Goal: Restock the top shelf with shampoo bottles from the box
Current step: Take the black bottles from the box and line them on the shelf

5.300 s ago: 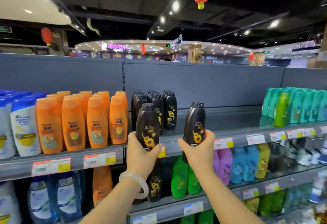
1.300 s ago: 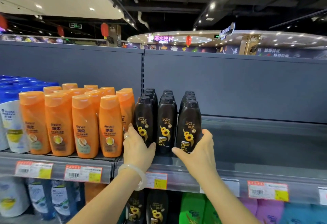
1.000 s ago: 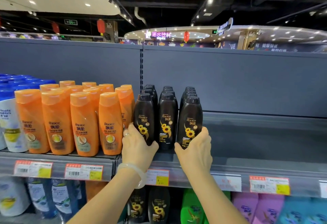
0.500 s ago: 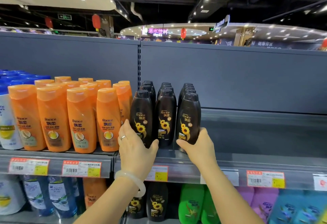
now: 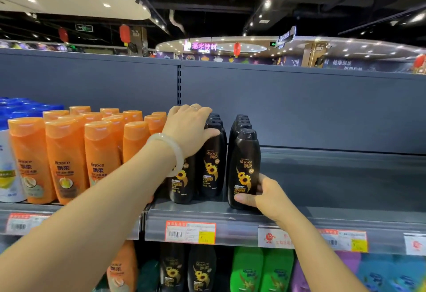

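Observation:
Black shampoo bottles with sunflower labels stand in three rows on the grey top shelf [image 5: 334, 188]. My left hand [image 5: 189, 128] lies over the caps of the left row, fingers curled over them and thumb on the shoulder of the middle front bottle [image 5: 212, 164]. Only the lower half of the left front bottle [image 5: 182, 185] shows below my wrist. My right hand [image 5: 265, 196] grips the base of the right front bottle [image 5: 245, 164], thumb in front and fingers around its right side. The box is out of view.
Orange shampoo bottles [image 5: 66, 160] fill the shelf just left of the black rows, with white, blue-capped bottles [image 5: 7, 171] at the far left. Bare shelf runs to the right. A price-tag rail [image 5: 191, 231] lines the front edge. Green bottles [image 5: 249, 271] stand on the shelf below.
My left hand has risen from the base of the left front bottle to the caps of that row. My right hand stays at the base of the right front bottle.

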A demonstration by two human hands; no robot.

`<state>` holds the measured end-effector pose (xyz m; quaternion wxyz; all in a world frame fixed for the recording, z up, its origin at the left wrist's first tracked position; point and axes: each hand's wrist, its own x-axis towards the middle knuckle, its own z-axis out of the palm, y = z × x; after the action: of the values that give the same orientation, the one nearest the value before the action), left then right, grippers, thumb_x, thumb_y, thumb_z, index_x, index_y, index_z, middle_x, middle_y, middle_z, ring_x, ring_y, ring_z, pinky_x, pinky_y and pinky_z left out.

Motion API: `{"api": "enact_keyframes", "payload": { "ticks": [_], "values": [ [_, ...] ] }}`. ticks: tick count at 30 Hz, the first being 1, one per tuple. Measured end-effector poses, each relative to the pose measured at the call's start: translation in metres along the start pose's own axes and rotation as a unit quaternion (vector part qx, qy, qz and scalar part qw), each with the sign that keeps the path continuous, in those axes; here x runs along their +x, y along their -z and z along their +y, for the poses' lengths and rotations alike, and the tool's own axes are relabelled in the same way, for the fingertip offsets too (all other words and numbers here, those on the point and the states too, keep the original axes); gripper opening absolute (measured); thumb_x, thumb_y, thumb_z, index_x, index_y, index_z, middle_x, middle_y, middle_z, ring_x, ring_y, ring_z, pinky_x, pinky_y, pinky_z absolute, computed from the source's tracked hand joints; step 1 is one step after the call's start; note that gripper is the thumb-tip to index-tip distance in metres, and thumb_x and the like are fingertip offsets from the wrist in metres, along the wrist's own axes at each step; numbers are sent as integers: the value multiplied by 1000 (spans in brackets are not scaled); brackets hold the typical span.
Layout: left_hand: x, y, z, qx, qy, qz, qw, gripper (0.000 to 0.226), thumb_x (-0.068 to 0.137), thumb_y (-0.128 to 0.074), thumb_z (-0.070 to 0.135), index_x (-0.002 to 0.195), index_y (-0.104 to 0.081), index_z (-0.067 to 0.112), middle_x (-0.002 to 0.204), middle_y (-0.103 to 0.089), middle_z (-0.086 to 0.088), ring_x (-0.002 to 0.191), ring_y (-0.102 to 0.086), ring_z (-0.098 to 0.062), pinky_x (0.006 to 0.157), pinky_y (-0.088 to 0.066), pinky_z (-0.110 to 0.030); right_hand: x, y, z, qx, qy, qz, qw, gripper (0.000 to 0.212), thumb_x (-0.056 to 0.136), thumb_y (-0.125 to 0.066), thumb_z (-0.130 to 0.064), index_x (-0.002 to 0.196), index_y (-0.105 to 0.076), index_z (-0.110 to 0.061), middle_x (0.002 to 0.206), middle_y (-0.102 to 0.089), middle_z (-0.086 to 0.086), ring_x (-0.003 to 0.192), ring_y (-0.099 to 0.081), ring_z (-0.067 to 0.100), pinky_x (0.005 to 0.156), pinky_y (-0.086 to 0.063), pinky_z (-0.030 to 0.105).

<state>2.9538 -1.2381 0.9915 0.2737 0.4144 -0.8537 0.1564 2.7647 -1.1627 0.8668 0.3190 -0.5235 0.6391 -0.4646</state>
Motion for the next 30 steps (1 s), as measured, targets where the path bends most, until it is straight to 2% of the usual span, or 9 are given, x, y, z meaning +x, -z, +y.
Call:
{"api": "enact_keyframes", "payload": {
  "ticks": [3,6,10,16,21,30],
  "values": [
    [15,4,-4,23,-20,-96,995,57,89,-43,55,132,-44,17,123,-59,-3,115,-54,-25,102,-33,-43,1,0,0,4,1,-3,1000,48,73,-78,-13,112,-54,-26,103,-66,-12,97,-60,4,77,-45,20],
    [21,4,-5,-43,-1,-140,989,53,87,-51,52,126,-48,17,120,-60,-3,110,-56,-24,98,-39,-42,0,0,-1,8,4,-1,1000,42,72,-78,-14,103,-55,-32,95,-66,-18,88,-60,-3,67,-42,13],
    [26,8,-4,-113,23,-152,982,49,83,-60,47,119,-54,14,115,-61,-4,102,-58,-22,91,-49,-38,-2,0,-2,8,9,2,1000,39,72,-78,-15,95,-55,-36,92,-66,-18,85,-60,-4,62,-40,12],
    [21,14,-5,-148,16,-163,975,46,82,-62,44,116,-57,14,109,-63,-2,98,-59,-19,89,-50,-34,-2,-1,-1,23,9,1,1000,41,72,-78,-13,95,-55,-36,95,-65,-18,89,-59,-3,65,-40,13],
    [18,15,-5,-167,4,-160,973,45,83,-62,43,117,-56,14,97,-57,5,92,-57,-15,86,-49,-30,-2,-1,-1,32,10,-1,999,40,71,-79,-11,95,-56,-35,96,-67,-17,90,-60,-2,66,-41,14],
    [14,17,-6,-175,3,-162,971,44,83,-62,43,116,-56,15,99,-59,3,93,-58,-16,85,-48,-30,-1,-4,0,32,22,2,999,40,73,-77,-11,98,-55,-34,99,-66,-15,91,-59,-1,67,-41,13]
  ]
}}
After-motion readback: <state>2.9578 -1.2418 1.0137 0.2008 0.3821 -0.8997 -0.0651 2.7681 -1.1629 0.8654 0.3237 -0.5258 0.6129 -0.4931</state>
